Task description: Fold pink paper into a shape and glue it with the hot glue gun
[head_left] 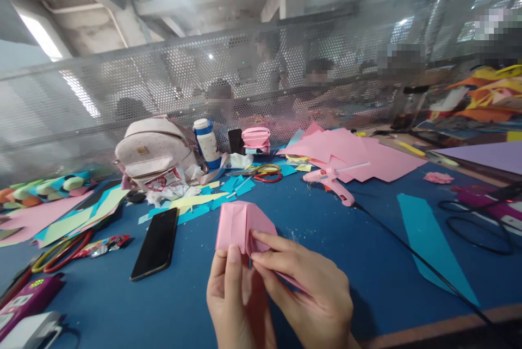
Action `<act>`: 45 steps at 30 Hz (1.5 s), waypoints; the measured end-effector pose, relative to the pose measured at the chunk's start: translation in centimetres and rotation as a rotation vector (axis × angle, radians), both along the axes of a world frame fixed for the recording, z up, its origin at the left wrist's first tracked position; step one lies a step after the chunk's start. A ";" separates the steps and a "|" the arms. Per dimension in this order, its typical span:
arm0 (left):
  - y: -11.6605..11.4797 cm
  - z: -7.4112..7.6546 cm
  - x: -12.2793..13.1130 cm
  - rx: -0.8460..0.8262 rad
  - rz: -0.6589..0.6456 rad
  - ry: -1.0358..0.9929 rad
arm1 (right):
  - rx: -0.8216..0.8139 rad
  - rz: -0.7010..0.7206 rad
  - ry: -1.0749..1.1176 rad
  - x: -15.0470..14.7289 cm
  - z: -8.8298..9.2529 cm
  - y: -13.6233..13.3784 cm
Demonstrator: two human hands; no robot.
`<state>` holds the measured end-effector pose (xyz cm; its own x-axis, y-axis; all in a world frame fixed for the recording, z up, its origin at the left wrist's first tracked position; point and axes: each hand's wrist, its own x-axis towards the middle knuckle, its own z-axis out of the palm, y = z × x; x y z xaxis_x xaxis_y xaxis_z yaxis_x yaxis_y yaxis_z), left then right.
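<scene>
A folded piece of pink paper (pixel 233 225) is held up over the blue table, near its front edge. My left hand (pixel 234 289) grips its lower edge, the thumb lying on the front face. At the paper's right side my right hand (pixel 305 278) pinches a fold between thumb and fingers. The paper has creased flat faces and a slanted flap on the right. Part of it is hidden behind my right fingers. Beyond my hands a pink hot glue gun (pixel 331 183) lies on its side, its black cord running toward the lower right.
Pink paper sheets (pixel 367 153) are stacked behind the glue gun. A black phone (pixel 155 244) lies to the left, with blue and yellow paper scraps, scissors (pixel 267 172), a backpack (pixel 155 145) and a bottle (pixel 206 142) farther back. A blue paper strip (pixel 434 245) is at right. A perforated metal screen stands behind.
</scene>
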<state>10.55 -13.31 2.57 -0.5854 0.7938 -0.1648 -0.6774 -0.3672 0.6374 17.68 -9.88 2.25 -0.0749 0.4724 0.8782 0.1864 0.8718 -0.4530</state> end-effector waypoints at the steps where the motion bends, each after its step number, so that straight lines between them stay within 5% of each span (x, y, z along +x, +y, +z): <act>1: 0.0 0.0 0.0 0.005 0.002 -0.008 | 0.002 -0.002 0.000 0.0 0.1 0.0; 18: 1.4 -2.1 -0.3 -0.053 0.270 0.153 | -0.076 0.009 0.095 -0.2 0.1 -0.2; 26: 0.5 -2.5 -1.4 -0.040 0.552 1.036 | -0.341 0.070 0.241 0.0 0.6 0.2; 32: 0.7 -2.2 -1.6 0.032 0.773 1.346 | -0.332 0.082 0.238 -0.1 0.7 0.0; 38: 0.8 -1.6 -0.9 0.006 0.869 1.310 | -0.297 0.078 0.226 -0.2 0.5 -0.1; 45: 0.7 -1.7 -0.7 0.060 0.811 1.344 | -0.243 0.050 0.219 -0.5 -0.1 -0.1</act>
